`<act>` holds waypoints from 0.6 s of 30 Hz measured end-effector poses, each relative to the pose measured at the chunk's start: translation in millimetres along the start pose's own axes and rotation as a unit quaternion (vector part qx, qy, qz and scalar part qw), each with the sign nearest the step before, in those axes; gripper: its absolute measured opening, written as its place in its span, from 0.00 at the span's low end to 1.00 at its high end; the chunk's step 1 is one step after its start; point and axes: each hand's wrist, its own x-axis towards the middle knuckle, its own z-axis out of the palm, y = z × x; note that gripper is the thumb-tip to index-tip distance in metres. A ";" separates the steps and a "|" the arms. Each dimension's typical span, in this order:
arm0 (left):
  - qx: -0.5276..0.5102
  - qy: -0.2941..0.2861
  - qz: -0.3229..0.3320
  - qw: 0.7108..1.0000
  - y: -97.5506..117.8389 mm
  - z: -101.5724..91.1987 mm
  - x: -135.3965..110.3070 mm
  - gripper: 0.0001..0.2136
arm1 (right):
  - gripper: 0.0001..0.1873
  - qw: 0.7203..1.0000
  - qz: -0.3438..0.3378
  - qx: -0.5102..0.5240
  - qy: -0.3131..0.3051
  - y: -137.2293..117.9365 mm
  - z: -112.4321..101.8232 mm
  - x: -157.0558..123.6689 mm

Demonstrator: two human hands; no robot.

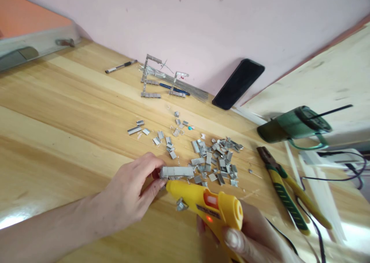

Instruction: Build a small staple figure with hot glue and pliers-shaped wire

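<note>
My left hand (131, 191) pinches the left end of a silver strip of joined staples (177, 172), holding it just above the wooden table (58, 113). My right hand (251, 240) grips a yellow glue gun (211, 207) at the bottom of the view. Its nozzle points left and sits right below the strip's left end, by my fingertips. A red light glows on the gun's side. A small staple piece (181, 205) lies under the gun. Several loose staple pieces (214, 159) are scattered just beyond the strip.
A structure of staple strips and thin wires (162, 80) stands near the pink wall, with a pen (120, 66) to its left. A black phone (238, 84) leans on the wall. Green-yellow pliers (285, 190), a green tool (293, 124) and black cables lie right.
</note>
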 end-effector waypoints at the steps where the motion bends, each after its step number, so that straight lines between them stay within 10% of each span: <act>1: -0.001 0.004 -0.001 1.000 0.7 -0.9 0.2 0.04 | 0.27 1.000 -0.002 0.001 0.000 -1.2 0.1 1.1; 18: 0.039 -0.001 -0.076 0.996 6.5 -3.3 -8.6 0.03 | 0.27 0.998 -0.026 0.030 -0.052 -2.5 -2.8 2.3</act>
